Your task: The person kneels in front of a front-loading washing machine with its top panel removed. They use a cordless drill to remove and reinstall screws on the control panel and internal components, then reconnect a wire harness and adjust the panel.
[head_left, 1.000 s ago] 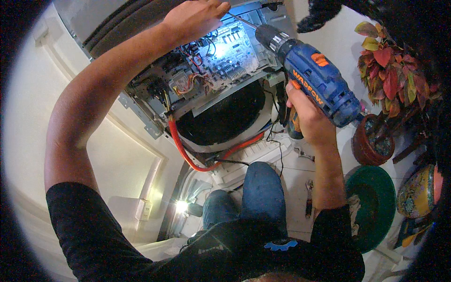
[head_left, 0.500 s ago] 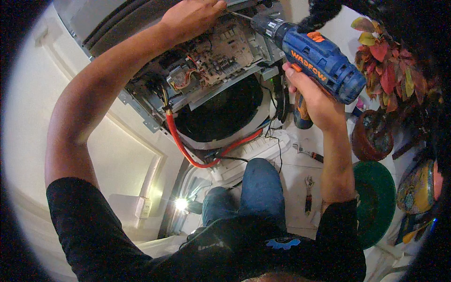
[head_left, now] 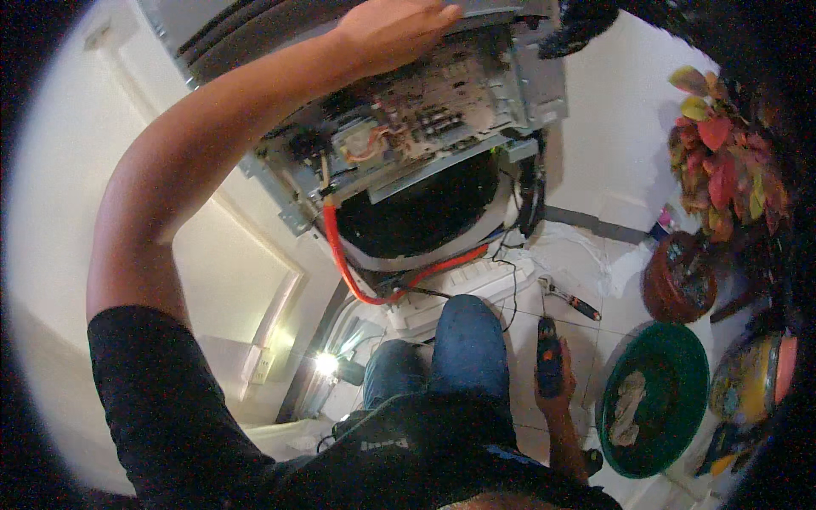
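Note:
My left hand is up at the top of an opened appliance, its fingers curled near the upper edge of a circuit board; what they grip, if anything, is hidden. Down by the floor, right of my knee, my right hand is wrapped round a blue and black cordless drill with a bit pointing away from me. Below the board the appliance has a wide black opening. Wires run from its lower left corner into a red sleeve that loops under the opening.
An adjustable wrench lies on the tiles beyond the drill. To the right stands a green basin with a rag in it, and behind it a potted plant. A lit lamp shines left of my knees. A white plastic panel lies under the appliance.
My right hand has brought the drill down from the top right of the circuit board to beside my knee. My left hand stays at the top of the appliance.

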Demonstrator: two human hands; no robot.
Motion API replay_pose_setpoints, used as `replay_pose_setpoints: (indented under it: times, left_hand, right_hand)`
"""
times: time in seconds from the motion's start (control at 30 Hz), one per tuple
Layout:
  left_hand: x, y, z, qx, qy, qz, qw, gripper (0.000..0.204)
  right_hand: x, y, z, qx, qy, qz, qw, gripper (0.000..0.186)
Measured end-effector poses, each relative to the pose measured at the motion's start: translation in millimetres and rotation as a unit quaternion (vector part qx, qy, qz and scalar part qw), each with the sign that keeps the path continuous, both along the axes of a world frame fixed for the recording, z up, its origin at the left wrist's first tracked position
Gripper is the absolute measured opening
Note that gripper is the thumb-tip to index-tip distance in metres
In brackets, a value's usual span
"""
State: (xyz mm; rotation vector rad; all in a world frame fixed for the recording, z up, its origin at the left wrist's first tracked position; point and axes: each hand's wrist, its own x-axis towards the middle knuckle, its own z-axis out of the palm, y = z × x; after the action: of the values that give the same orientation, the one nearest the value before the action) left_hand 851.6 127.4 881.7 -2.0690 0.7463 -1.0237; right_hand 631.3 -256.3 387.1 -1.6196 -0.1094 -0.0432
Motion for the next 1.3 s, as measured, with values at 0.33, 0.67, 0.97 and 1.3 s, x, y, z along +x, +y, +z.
replay_pose_setpoints:
  times: [0.33, 0.67, 0.97, 1.3]
  left_hand:
    - [-13, -10, 3, -0.023, 0.07, 0.039, 0.997, 0.025]
    - [-16, -13, 8, -0.039, 0.082, 0.075, 0.993, 0.021]
    - [-19, -18, -22, -0.166, -0.035, -0.018, 0.985, 0.017]
    - [-7, -11, -35, -0.257, -0.055, -0.095, 0.96, 0.019]
  right_hand:
    - [-70, -29, -120, -0.323, 0.05, 0.218, 0.92, 0.055]
    - [-68, -27, -138, -0.397, 0.084, 0.284, 0.869, 0.048]
    - [56, 58, -57, -0.337, -0.068, 0.15, 0.927, 0.041]
    - [131, 382, 159, 0.313, 0.065, 0.258, 0.912, 0.045]
